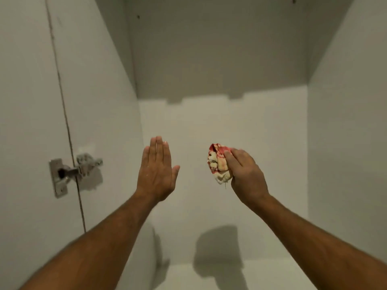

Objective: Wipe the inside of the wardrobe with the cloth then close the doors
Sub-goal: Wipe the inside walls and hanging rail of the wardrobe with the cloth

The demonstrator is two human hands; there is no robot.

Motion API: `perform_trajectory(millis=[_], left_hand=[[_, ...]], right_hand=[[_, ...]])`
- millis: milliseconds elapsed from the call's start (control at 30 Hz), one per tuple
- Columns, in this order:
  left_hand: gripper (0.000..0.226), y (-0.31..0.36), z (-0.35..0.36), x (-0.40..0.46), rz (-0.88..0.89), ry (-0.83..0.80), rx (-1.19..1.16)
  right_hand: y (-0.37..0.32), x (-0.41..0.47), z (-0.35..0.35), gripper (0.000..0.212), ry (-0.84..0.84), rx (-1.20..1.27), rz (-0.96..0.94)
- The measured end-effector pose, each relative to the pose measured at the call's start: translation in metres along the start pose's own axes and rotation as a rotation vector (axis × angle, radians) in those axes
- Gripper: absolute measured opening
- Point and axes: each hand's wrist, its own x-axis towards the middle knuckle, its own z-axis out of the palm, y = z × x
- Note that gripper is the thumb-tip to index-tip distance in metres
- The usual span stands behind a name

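I look into a white wardrobe compartment; its back wall faces me. My right hand is closed around a bunched red-and-cream checked cloth, held up in front of the back wall. My left hand is raised flat beside it, fingers straight and together, thumb out, holding nothing. I cannot tell whether cloth or palm touches the wall. The left door stands swung out, with its metal hinge joining it to the left side panel.
The right side panel closes the compartment on the right. The top panel is overhead, in shade. A white shelf floor lies below my arms, with their shadows on it.
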Motion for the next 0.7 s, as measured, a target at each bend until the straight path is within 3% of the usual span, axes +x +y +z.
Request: perform_trajectory(millis=[100,233,300,367,500,700], left_hand=[[0.075,-0.032,-0.015,0.053,-0.057,0.051,0.064],[0.076,-0.068,-0.036,0.140,-0.097,0.211,0.086],[0.076,-0.104,-0.034,0.250,-0.148,0.386,0.296],[0.076,-0.113,-0.058,0.283,-0.179,0.455,0.215],[0.075,-0.140,-0.096,0.334,-0.197,0.596,0.310],[0.075,-0.148,-0.151,0.363,-0.193,0.550,0.348]], right_hand=[[0.007,0.066,0.013,0.059,0.084,-0.028,-0.124],[0.020,0.176,0.022,0.048,0.260,-0.070,-0.337],[0.038,0.302,0.042,0.045,0.412,-0.099,-0.459],[0.031,0.341,0.030,0.042,0.348,-0.153,-0.470],[0.014,0.404,0.008,0.037,0.485,-0.254,-0.539],[-0.009,0.435,-0.027,0.052,0.521,-0.352,-0.510]])
